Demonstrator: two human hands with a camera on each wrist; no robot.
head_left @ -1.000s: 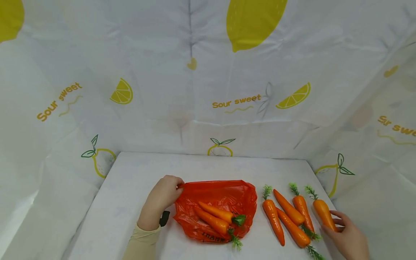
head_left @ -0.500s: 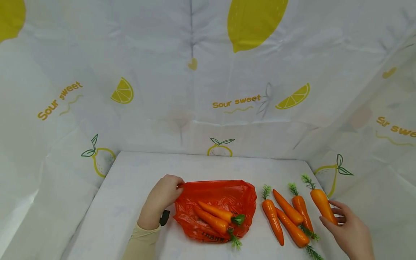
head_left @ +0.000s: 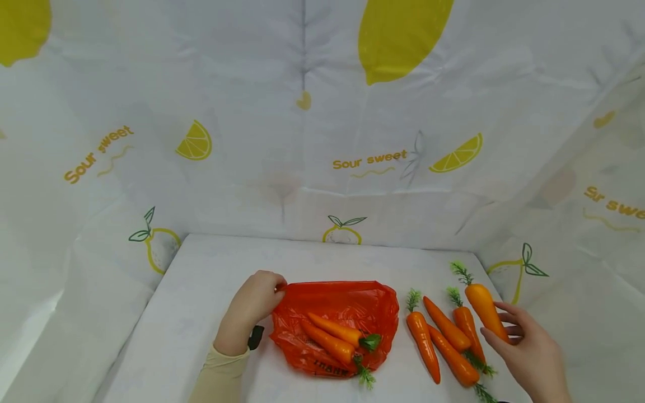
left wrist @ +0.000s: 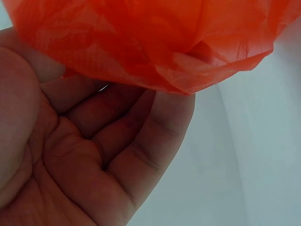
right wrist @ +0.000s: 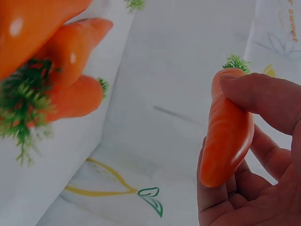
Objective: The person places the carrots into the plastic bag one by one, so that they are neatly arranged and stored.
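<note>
A red plastic bag (head_left: 332, 294) lies spread on the table, its mouth facing me. My left hand (head_left: 258, 299) pinches the bag's upper left edge; in the left wrist view the fingers (left wrist: 162, 127) curl up under the red film. Two carrots (head_left: 330, 338) with green tops rest in the bag, their tops sticking out over its lower right edge. At the right, my right hand (head_left: 529, 347) holds a carrot (head_left: 485, 308) by its lower part, leafy top pointing away from me. In the right wrist view the thumb (right wrist: 256, 94) presses that carrot against the fingers.
Several more carrots lie loosely grouped between the bag and my right hand, among them a carrot (head_left: 424, 344) nearest the bag and a carrot (head_left: 468, 327) below the held one. White lemon-print sheeting (head_left: 252, 140) walls the white table (head_left: 201, 268) at the back and sides.
My right hand has lifted the carrot from the right end of the group and moved it up and to the left. The left hand stays at the bag's edge.
</note>
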